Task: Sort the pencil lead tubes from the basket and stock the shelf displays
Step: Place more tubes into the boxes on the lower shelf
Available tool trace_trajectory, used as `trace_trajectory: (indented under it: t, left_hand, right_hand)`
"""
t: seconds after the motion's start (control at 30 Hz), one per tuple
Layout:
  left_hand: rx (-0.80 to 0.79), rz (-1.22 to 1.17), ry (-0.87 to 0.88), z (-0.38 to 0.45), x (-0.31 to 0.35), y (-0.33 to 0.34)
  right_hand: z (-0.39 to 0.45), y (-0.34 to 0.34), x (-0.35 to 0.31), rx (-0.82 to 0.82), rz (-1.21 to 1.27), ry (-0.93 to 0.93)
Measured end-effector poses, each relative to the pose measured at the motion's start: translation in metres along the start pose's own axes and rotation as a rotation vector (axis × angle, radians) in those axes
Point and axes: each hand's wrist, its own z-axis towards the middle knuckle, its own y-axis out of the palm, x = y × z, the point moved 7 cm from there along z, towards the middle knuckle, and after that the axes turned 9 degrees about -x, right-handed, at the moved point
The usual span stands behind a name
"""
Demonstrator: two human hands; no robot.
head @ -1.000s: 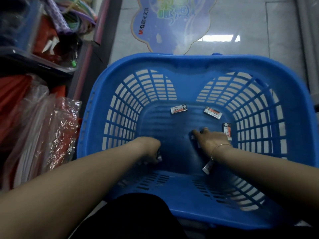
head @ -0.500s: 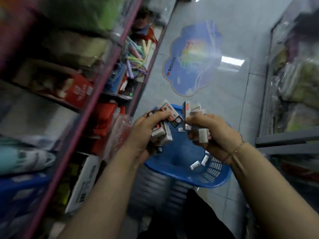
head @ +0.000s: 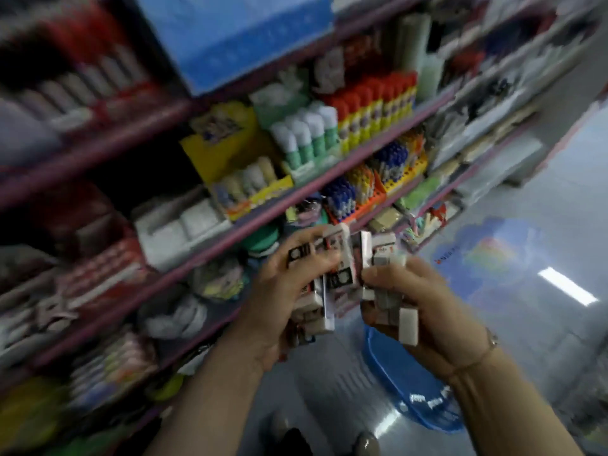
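Observation:
My left hand [head: 279, 291] grips a bunch of small white pencil lead tubes [head: 332, 271] with red and black labels. My right hand [head: 427, 311] holds another bunch of the same tubes [head: 391, 291], white sides showing. Both hands are raised side by side in front of the shelves [head: 230, 238], the two bunches almost touching. The blue basket [head: 408, 380] stands on the floor below my right wrist, a few tubes still lying in it. The frame is blurred by motion.
Purple-edged shelves run from lower left to upper right, packed with stationery: glue sticks [head: 306, 136], a yellow display box [head: 230, 159], orange pen racks [head: 362, 189]. A blue cloud-shaped sticker [head: 493, 258] lies on the tiled floor at the right.
The view has swung up from the basket to the shelves. Both hands came out of the basket holding bunches of tubes and now sit higher, in front of the shelf.

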Motion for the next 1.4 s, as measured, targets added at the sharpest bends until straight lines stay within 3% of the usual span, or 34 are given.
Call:
trace_trajectory:
  t: [0.2, 0.43, 0.7, 0.83, 0.93, 1.03, 1.2, 1.4]
  left_hand:
    - [0.411, 0.082, 0.074, -0.116, 0.035, -0.118]
    - [0.666, 0.274, 0.138, -0.206, 0.03, -0.234]
    - [0.531, 0.401, -0.09, -0.21, -0.005, -0.334]
    - [0.452, 0.498, -0.123, -0.197, 0.001, -0.375]
    - [0.374, 0.713, -0.17, -0.185, 0.007, -0.397]
    - [0.281, 0.95, -0.307, -0.169, 0.007, -0.407]
    - [0.062, 1.117, -0.477, -0.139, 0.0, -0.399]
    - [0.021, 1.229, -0.612, -0.129, -0.007, -0.392]
  right_hand:
    - [0.035, 0.143, 0.025, -0.328, -0.237, 0.033]
    - [0.077, 0.262, 0.115, -0.363, -0.289, 0.14]
    - [0.116, 0.303, 0.194, -0.218, -0.327, 0.253]
    - [0.137, 0.304, 0.202, -0.204, -0.369, 0.342]
    - [0.157, 0.293, 0.185, -0.17, -0.511, 0.287]
    - [0.174, 0.281, 0.169, -0.123, -0.581, 0.236]
    - [0.191, 0.281, 0.161, -0.173, -0.641, 0.251]
    - [0.194, 0.279, 0.17, -0.201, -0.594, 0.286]
